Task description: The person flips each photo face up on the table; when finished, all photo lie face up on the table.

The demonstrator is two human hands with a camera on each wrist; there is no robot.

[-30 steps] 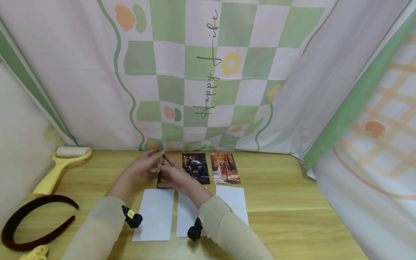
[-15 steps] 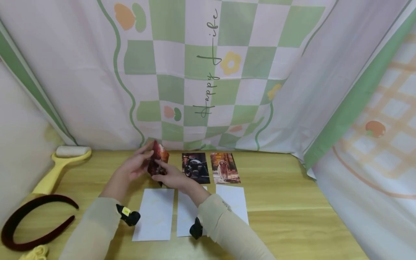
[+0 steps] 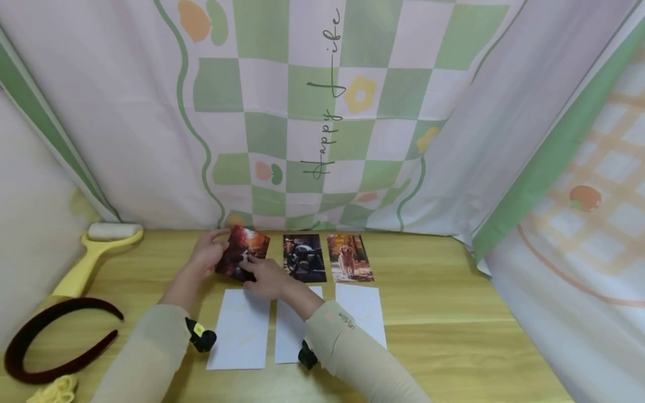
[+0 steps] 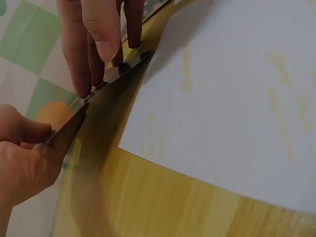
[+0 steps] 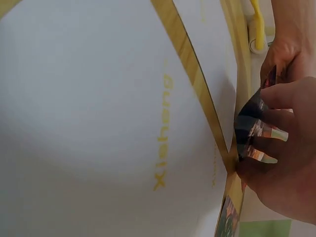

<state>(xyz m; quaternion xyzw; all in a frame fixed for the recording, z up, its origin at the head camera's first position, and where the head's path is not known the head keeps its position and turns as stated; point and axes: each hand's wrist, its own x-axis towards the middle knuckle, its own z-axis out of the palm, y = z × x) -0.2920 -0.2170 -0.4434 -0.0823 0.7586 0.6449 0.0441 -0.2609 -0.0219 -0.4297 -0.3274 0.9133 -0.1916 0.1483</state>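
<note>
Photo of shiny red-and-black paper (image 3: 250, 240) tilts just beyond the leftmost oblong white paper sheet (image 3: 239, 333); on my screen, the left hand (image 3: 206, 253) pinches its left end; the right hand (image 3: 269, 279) touches its top, fingers straight, slightly spread.

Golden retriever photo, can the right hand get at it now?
Probably yes: the golden retriever photo lies uncovered, though the right hand would need to let go of the tilted photo first.
</note>
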